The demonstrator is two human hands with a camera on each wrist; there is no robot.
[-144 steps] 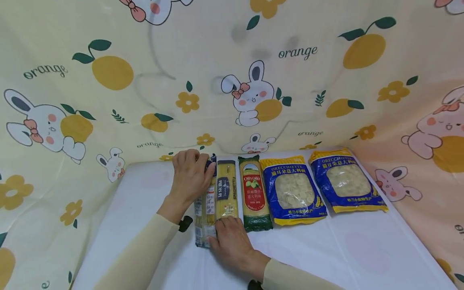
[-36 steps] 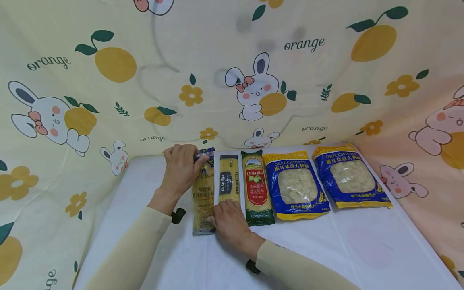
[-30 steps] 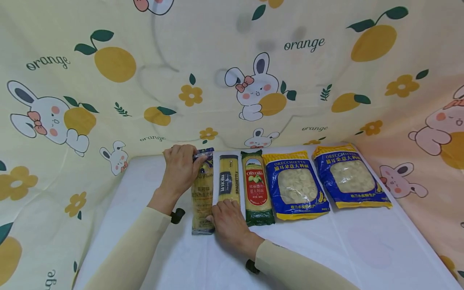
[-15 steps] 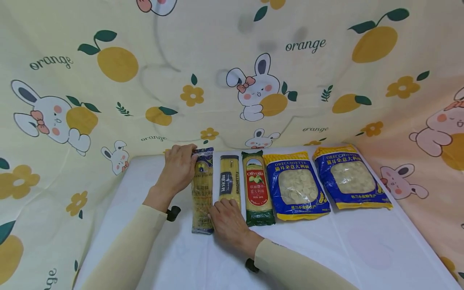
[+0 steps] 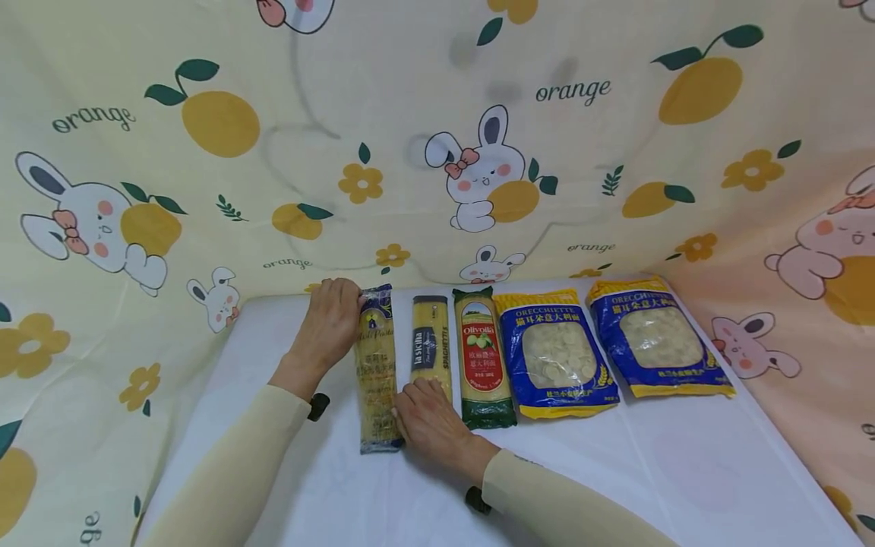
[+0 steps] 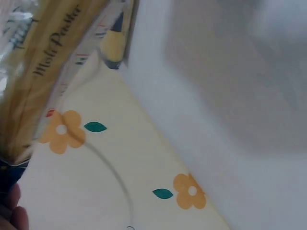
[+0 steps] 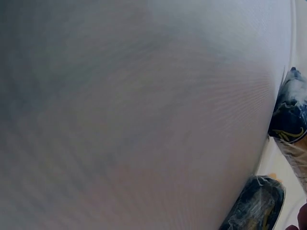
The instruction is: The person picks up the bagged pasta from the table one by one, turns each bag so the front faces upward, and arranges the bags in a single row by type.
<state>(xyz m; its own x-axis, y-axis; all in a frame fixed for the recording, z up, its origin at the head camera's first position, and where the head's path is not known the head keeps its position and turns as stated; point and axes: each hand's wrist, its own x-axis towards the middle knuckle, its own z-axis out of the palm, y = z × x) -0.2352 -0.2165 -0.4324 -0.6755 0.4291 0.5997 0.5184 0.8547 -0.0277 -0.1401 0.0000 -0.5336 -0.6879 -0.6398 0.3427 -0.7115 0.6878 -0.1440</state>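
Note:
In the head view, a clear pasta pack (image 5: 377,372) printed "Moli Pasta" lies at the left end of a row, face up. My left hand (image 5: 330,323) holds its upper left edge. In the left wrist view, fingertips (image 6: 18,218) sit at the blue end of the pasta pack (image 6: 48,62). To its right lies a "la sicilia" spaghetti pack (image 5: 430,342), its lower end hidden under my right hand (image 5: 437,425). The right thumb side is against the pasta pack's lower right edge; I cannot tell what these fingers grip. Dark pack ends (image 7: 290,112) appear in the right wrist view.
Right of the spaghetti lie a red and green Olivoilà spaghetti pack (image 5: 484,365) and two blue and yellow orecchiette bags, one near (image 5: 559,357) and one farther right (image 5: 656,338). A white-covered table (image 5: 615,471) holds everything. A printed cloth (image 5: 383,99) rises behind it.
The pasta pack has been turned over from its labelled side to its printed face. Lately its top has shifted slightly left with my left hand. The other packs keep their places.

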